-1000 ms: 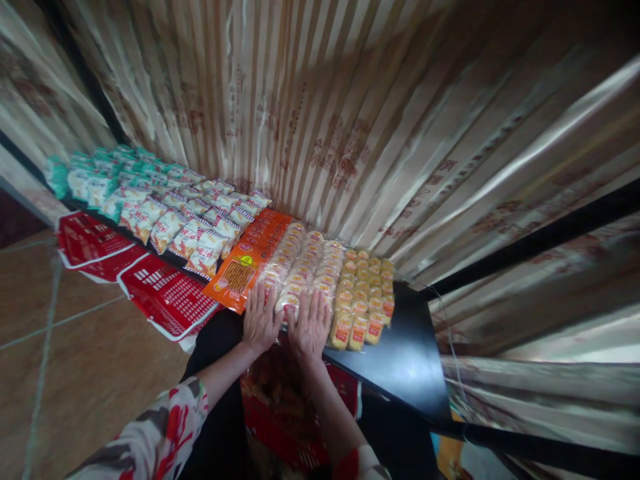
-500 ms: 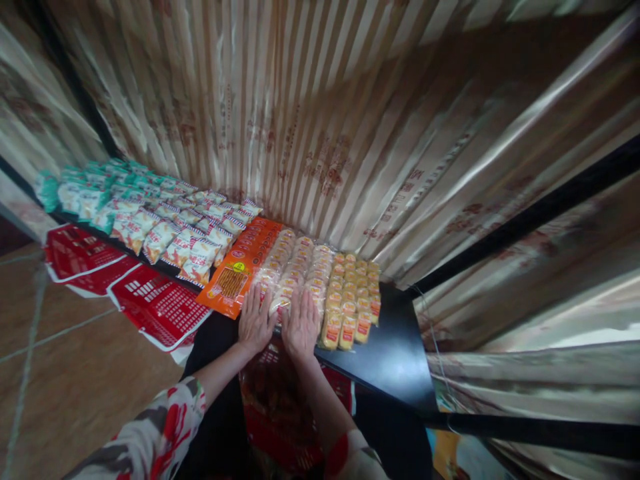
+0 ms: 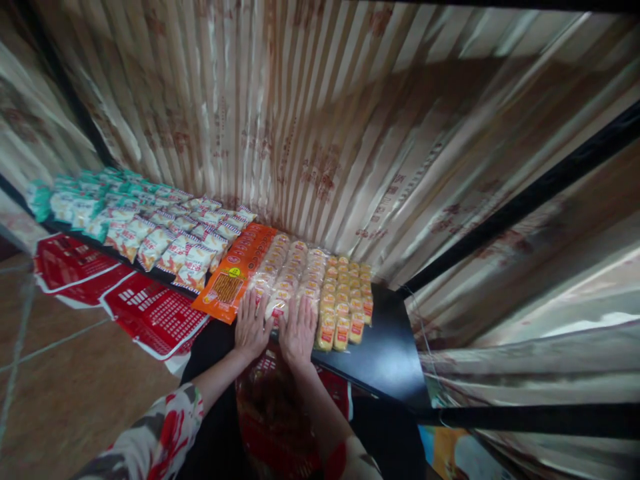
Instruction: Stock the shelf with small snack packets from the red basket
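Your left hand (image 3: 251,325) and right hand (image 3: 299,329) lie flat, fingers spread, on the clear-wrapped pastry packs (image 3: 285,277) at the shelf's (image 3: 387,350) front edge.

Left hand (image 3: 251,327) and right hand (image 3: 298,329) flat, side by side, on clear-wrapped pastry packs (image 3: 290,273) at black shelf (image 3: 390,360) front edge; orange packs (image 3: 235,273) left, yellow packs (image 3: 345,300) right.

Your left hand (image 3: 251,325) and right hand (image 3: 299,329) lie flat on the pale packs (image 3: 287,277), so the front row under them is hidden. Pack print is too small to read. The teal packs (image 3: 60,197) at far left are blurred. The red basket (image 3: 280,413) below the shelf (image 3: 395,360) is dark, its contents unclear. Your sleeves are cut off at the bottom edge.
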